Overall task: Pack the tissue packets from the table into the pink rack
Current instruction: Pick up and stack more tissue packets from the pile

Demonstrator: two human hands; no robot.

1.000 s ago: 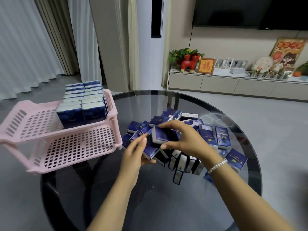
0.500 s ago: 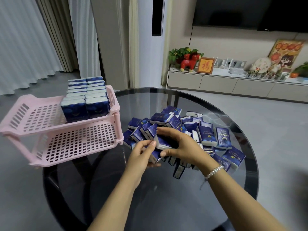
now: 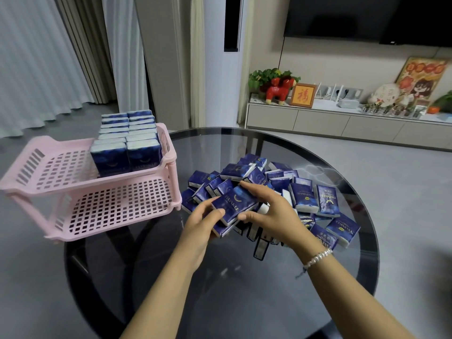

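A heap of dark blue tissue packets (image 3: 303, 189) lies on the round glass table (image 3: 244, 285). Both hands hold a small stack of packets (image 3: 233, 204) at the heap's near left edge. My left hand (image 3: 199, 226) grips the stack from the left and below, thumb on its top face. My right hand (image 3: 266, 211) grips it from the right, fingers over the far edge. The pink two-tier rack (image 3: 49, 172) stands at the table's left edge. Two rows of upright packets (image 3: 127, 143) fill the right part of its upper tier. Its lower tier holds nothing.
A TV cabinet (image 3: 342, 123) with a plant, a red toy horse and ornaments runs along the far wall. Curtains (image 3: 36, 57) hang at the left. The rack overhangs the table's left rim. Grey floor surrounds the table.
The hands have drawn the gripped packets slightly nearer and squared them into a stack. The view has tilted a little; the rack and heap stay where they were.
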